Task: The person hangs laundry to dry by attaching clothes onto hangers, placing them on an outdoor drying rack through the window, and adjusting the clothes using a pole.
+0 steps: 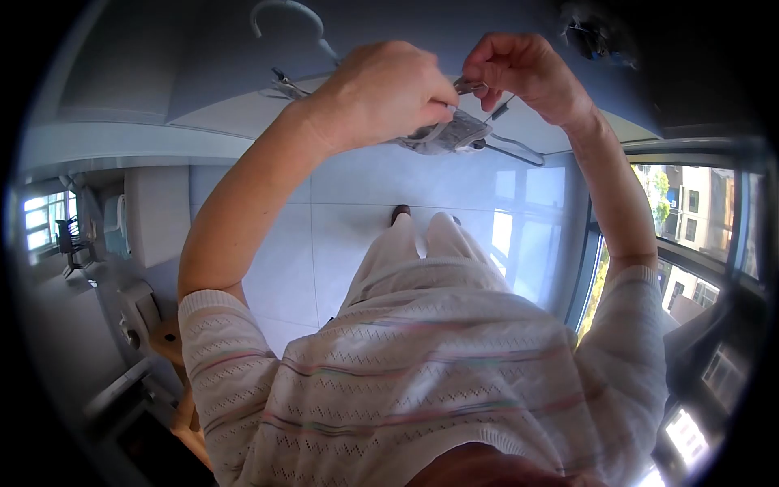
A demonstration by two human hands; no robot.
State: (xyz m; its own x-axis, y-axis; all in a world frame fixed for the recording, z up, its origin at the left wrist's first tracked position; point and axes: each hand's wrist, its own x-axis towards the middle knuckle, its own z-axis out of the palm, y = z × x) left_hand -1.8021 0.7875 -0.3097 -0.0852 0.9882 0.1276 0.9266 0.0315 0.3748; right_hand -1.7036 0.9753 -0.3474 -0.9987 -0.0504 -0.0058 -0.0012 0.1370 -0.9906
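Both of my hands are raised at the top of the view, close together in front of a grey surface. My left hand [385, 96] has its fingers closed at a crumpled greyish cloth [454, 134] that hangs below it. To its right, my right hand [519, 73] pinches a small metallic clip [471, 86] between thumb and finger. Beside the cloth, a thin wire hanger [519, 150] sticks out to the right. Another clip [288, 84] shows left of my left wrist. A pale curved hook [294, 10] rises at the upper left.
Below the hands lies a light tiled floor [357, 183] with my feet on it. A window [694, 207] with buildings outside is on the right. At the left stand a pale cabinet [158, 215] and a wooden piece of furniture [168, 341].
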